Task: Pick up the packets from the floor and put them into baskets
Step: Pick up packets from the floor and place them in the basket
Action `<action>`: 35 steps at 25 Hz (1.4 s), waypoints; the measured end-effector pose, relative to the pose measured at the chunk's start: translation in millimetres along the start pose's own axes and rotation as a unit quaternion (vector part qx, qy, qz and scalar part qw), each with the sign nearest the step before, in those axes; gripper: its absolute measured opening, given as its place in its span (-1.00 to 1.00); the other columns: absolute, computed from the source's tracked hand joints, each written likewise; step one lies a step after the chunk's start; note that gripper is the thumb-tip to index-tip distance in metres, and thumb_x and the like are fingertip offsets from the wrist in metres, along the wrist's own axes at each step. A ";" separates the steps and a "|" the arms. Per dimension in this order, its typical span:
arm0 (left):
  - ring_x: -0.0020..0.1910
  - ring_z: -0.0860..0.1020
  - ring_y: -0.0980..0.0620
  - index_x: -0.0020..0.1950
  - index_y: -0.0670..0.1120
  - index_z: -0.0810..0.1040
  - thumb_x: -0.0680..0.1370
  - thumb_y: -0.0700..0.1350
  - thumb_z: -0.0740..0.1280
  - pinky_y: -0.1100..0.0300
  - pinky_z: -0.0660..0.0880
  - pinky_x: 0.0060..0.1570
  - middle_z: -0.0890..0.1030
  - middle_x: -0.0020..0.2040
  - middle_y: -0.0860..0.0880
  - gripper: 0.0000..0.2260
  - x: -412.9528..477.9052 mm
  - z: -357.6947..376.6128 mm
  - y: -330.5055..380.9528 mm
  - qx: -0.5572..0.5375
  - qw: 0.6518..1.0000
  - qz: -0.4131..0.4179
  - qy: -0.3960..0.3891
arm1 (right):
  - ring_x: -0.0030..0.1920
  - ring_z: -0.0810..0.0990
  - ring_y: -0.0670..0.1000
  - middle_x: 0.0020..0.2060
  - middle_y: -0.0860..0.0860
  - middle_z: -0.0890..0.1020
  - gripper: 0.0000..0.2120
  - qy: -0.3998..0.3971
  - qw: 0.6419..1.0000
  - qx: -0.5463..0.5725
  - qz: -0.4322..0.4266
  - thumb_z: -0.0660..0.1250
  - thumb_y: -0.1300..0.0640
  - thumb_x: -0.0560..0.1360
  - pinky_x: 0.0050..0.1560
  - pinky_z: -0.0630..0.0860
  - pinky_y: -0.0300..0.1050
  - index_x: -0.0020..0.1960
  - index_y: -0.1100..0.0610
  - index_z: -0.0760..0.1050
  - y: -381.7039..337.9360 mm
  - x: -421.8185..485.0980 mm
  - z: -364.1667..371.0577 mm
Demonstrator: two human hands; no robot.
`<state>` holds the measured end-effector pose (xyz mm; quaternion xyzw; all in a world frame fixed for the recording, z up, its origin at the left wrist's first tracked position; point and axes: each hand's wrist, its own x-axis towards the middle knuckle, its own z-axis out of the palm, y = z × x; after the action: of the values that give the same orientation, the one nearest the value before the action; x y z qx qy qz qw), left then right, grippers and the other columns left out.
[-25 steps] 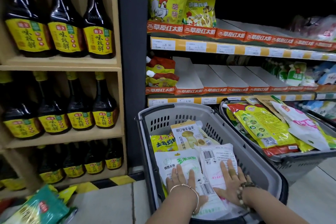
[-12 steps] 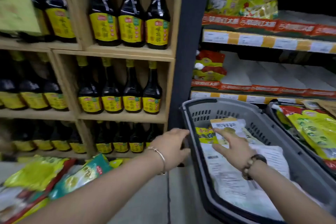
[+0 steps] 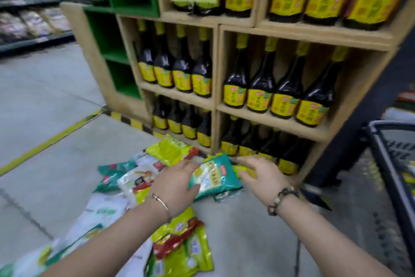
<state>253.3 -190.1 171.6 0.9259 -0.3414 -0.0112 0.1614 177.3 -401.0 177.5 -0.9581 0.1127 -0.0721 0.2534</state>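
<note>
Several packets lie scattered on the floor in front of a wooden shelf. My left hand (image 3: 177,183) grips the left edge of a teal packet (image 3: 215,178), thumb on its face and fingers over its top edge. My right hand (image 3: 262,172) hovers open just right of that packet, fingers spread above a small yellow packet (image 3: 243,170). Around them lie a yellow-green packet (image 3: 166,148), another teal packet (image 3: 110,176), a white packet (image 3: 98,216) and a yellow-green and red packet (image 3: 182,252). The grey basket (image 3: 381,144) shows only its rim at the right edge.
The wooden shelf (image 3: 215,106) of dark sauce bottles with yellow labels stands directly behind the packets. A green shelf unit (image 3: 114,40) is to its left. Yellow and black tape (image 3: 130,120) marks the floor edge, and grey aisle floor (image 3: 45,97) stretches left.
Both hands left the basket and swung left with my view to the floor pile. My left hand now holds the teal packet; my right hand has come up beside it.
</note>
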 end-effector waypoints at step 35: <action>0.02 0.51 0.01 0.29 -0.14 0.47 0.53 -0.12 0.34 0.25 0.45 -0.05 0.55 0.22 -0.14 -0.66 -102.0 175.4 -169.4 -0.441 0.753 -0.487 0.033 | 0.10 0.54 0.15 0.09 0.20 0.59 -0.63 -0.131 0.918 0.302 0.222 0.42 0.10 0.44 0.05 0.44 0.00 0.15 0.30 0.50 16.7 67.5 310.1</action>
<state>258.6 -55.3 -55.7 0.7925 0.2044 -0.2072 0.5359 299.9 -286.6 -92.4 -0.7869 0.2615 0.0813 0.5529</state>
